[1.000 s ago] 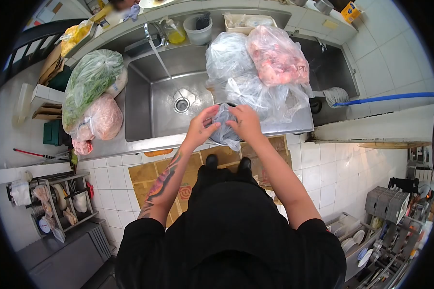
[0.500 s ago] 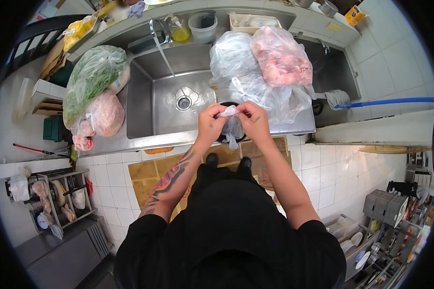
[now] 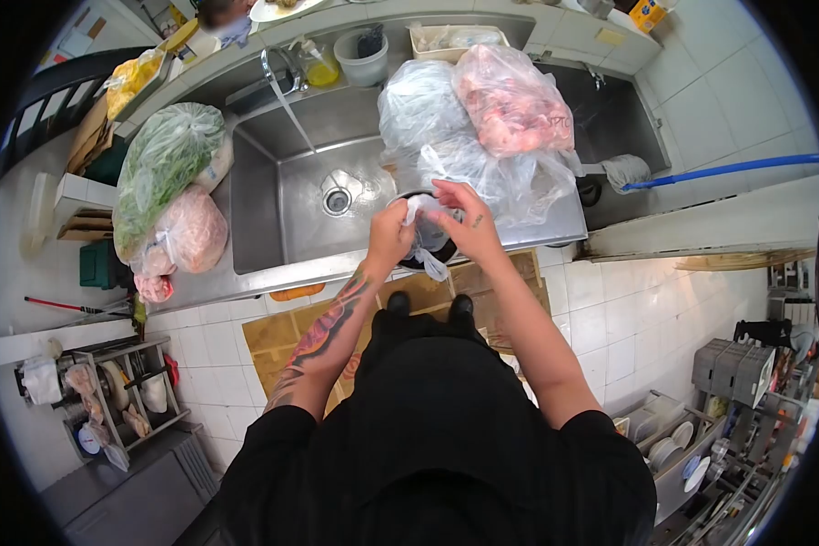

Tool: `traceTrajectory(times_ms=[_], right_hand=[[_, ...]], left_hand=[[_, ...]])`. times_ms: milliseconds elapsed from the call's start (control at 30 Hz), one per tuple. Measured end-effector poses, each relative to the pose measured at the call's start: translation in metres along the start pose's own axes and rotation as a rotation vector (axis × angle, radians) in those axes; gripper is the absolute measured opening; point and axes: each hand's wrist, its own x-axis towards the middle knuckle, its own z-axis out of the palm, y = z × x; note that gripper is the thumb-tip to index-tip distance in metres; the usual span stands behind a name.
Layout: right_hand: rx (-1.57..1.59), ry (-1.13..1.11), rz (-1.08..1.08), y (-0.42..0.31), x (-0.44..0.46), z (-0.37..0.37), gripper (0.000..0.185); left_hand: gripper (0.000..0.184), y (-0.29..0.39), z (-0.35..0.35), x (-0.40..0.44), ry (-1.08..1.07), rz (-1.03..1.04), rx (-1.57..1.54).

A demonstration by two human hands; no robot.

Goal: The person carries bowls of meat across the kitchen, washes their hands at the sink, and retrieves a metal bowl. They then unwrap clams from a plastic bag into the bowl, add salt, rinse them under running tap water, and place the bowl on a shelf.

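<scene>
My left hand (image 3: 390, 235) is closed on the gathered top of a clear plastic bag (image 3: 432, 238). Its knotted-looking end hangs down over the rim of a dark round container (image 3: 416, 265) at the counter's front edge. Just to the right, my right hand (image 3: 469, 224) has its fingers stretched apart beside the bag; whether the thumb still touches the plastic is hard to see. What lies inside the container is mostly hidden by the bag and hands.
Left of the steel sink (image 3: 287, 205), on the counter, are a bag of leafy greens (image 3: 168, 173) and a bag of pale pink meat (image 3: 193, 229). Behind my hands are whitish bags (image 3: 423, 105) and a bag of red meat (image 3: 511, 100). A blue-handled mop (image 3: 719, 171) extends at right.
The right fingers have gone from pinching the bag to spread apart. My left hand still grips the plastic. The whole view has shifted slightly.
</scene>
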Motion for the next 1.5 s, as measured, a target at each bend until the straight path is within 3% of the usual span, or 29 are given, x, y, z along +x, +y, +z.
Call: traceTrajectory(times_ms=[33, 100, 133, 233, 367, 433, 467, 533, 667, 733, 767, 833, 867, 967, 1133, 1200, 1300, 1367, 1433, 1500], right_hand=[[-0.004, 0.000, -0.001, 0.009, -0.005, -0.008, 0.048], [-0.376, -0.195, -0.197, 0.021, -0.013, -0.015, 0.069], [-0.479, -0.246, -0.174, 0.027, -0.018, -0.013, 0.084], [-0.442, -0.265, -0.181, 0.012, -0.013, -0.011, 0.086], [-0.520, -0.353, -0.293, 0.035, -0.016, -0.006, 0.076], [-0.284, -0.337, -0.077, 0.031, -0.014, 0.002, 0.058], [-0.284, -0.339, -0.078, 0.031, -0.014, 0.001, 0.058], [-0.098, -0.304, 0.170, 0.034, -0.011, -0.002, 0.046], [-0.166, -0.319, 0.167, 0.057, -0.001, -0.003, 0.039], [-0.058, -0.321, 0.206, 0.067, 0.002, -0.004, 0.039], [-0.057, -0.320, 0.203, 0.066, 0.006, -0.007, 0.039], [-0.119, -0.288, 0.170, 0.060, 0.011, -0.009, 0.036], [-0.115, -0.296, 0.173, 0.059, 0.013, -0.009, 0.036], [-0.187, -0.351, 0.169, 0.059, 0.021, -0.009, 0.039], [-0.231, -0.336, 0.252, 0.047, 0.031, -0.011, 0.043], [-0.180, -0.386, 0.265, 0.050, 0.034, -0.012, 0.047], [-0.068, -0.463, 0.309, 0.049, 0.032, -0.013, 0.055], [-0.005, -0.498, 0.338, 0.049, 0.031, -0.012, 0.061], [-0.239, -0.657, 0.305, 0.051, 0.029, -0.012, 0.066], [-0.060, -0.617, 0.187, 0.038, 0.022, -0.008, 0.067]], left_hand=[[0.014, 0.003, 0.001, 0.003, 0.001, 0.001, -0.004], [0.015, 0.025, -0.004, 0.017, 0.069, -0.107, -0.142], [0.019, 0.020, -0.004, 0.019, 0.003, -0.185, -0.139], [0.024, 0.027, 0.002, 0.030, -0.035, -0.333, -0.319], [0.025, 0.026, 0.004, 0.049, -0.259, -0.396, -0.296], [0.024, 0.029, 0.009, 0.057, -0.239, -0.539, -0.510], [0.024, 0.025, 0.012, 0.058, -0.237, -0.540, -0.509], [0.023, 0.013, 0.016, 0.055, -0.255, -0.420, -0.544], [0.035, 0.001, -0.016, 0.053, -0.415, -0.406, -0.388], [0.061, 0.013, -0.042, 0.038, -0.253, -0.150, -0.309], [0.061, 0.006, -0.046, 0.029, -0.253, -0.149, -0.307], [0.080, -0.010, -0.048, 0.007, -0.343, 0.063, -0.113], [0.082, -0.002, -0.045, -0.001, -0.254, 0.099, -0.033], [0.080, 0.001, -0.033, 0.003, -0.199, 0.023, -0.060], [0.056, 0.001, -0.024, 0.016, -0.052, -0.033, -0.072], [0.045, -0.002, -0.020, 0.021, 0.118, -0.373, -0.400], [0.043, 0.008, -0.017, 0.037, 0.177, -0.361, -0.422], [0.044, 0.015, -0.009, 0.044, 0.160, -0.396, -0.415], [0.044, -0.002, 0.010, 0.043, -0.027, -0.373, -0.380], [0.043, 0.005, 0.015, 0.043, -0.038, -0.304, -0.299]])
